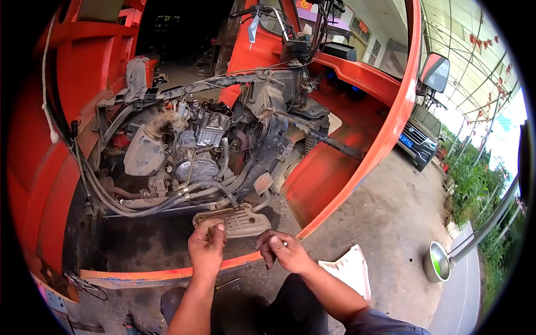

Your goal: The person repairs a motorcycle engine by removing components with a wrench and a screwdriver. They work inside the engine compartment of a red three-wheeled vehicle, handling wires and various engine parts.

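My left hand [208, 244] is raised in front of the metal footplate [245, 223], its thumb and fingers pinched together; whatever they hold is hidden. To its right, my right hand [283, 251] is closed, with a small metal end showing by the index finger, too small to name. Both hands hover over the near sill [167, 274] of an orange-red three-wheeled vehicle, apart from each other. Beyond them sits its uncovered engine [207, 131], dusty and greasy, with black hoses [117, 209] running along the near side. A worn foot pedal [262, 183] stands above the footplate.
A white panel [352, 272] lies on the concrete right of my right arm. On the ground near my knees is a thin screwdriver [229, 283]. A metal bowl [437, 261], green inside, stands at the right. A dark car [420, 134] is parked beyond the vehicle's orange door frame [368, 173].
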Tool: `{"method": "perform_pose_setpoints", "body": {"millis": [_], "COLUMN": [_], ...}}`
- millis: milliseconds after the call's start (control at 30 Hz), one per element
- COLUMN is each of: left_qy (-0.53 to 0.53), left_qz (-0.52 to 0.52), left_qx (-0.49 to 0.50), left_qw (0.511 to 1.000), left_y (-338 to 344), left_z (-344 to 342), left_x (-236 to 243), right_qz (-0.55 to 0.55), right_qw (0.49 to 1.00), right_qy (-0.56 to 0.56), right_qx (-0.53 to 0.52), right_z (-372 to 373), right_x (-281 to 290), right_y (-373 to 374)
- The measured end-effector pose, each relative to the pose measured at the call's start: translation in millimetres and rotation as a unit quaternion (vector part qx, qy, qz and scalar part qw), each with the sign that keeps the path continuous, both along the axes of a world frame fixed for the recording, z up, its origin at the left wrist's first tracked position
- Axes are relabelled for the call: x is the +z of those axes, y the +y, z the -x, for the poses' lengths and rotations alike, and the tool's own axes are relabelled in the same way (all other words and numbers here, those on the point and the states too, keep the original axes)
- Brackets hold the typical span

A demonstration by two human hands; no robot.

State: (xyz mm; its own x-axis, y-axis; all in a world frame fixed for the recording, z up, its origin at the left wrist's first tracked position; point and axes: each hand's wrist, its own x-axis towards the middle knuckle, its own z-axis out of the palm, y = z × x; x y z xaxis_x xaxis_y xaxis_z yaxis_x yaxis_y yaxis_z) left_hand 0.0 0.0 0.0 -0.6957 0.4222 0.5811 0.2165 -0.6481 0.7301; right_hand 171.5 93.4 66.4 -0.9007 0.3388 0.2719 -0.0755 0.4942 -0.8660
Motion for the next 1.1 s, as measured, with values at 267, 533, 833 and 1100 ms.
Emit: {"method": "perform_pose_setpoints", "body": {"millis": [267,533,833,1100], "left_qy": [-0.004,0.098,0.062,0.032], "left_qz": [0.193,0.32,0.472,0.579], "left_qx": [0.145,0.192,0.137,0.048], "left_qw": [0.97,0.923,0.869,0.813], "left_y": [-88,-65,-121,-246], "left_z": [-23,11,-11,28], "left_x": [-80,-94,-54,16], "right_qz": [0.033,0.077,-0.024,0.042], "right_qw": [0.998,0.996,0.925,0.845], "right_qy": [0.022,0.044,0.009,-0.009], "right_qx": [-0.05,-0.028,-0.379,-0.533], "right_z": [164,238,164,105], "right_x": [-9,36,153,221], "right_y": [16,96,213,235]}}
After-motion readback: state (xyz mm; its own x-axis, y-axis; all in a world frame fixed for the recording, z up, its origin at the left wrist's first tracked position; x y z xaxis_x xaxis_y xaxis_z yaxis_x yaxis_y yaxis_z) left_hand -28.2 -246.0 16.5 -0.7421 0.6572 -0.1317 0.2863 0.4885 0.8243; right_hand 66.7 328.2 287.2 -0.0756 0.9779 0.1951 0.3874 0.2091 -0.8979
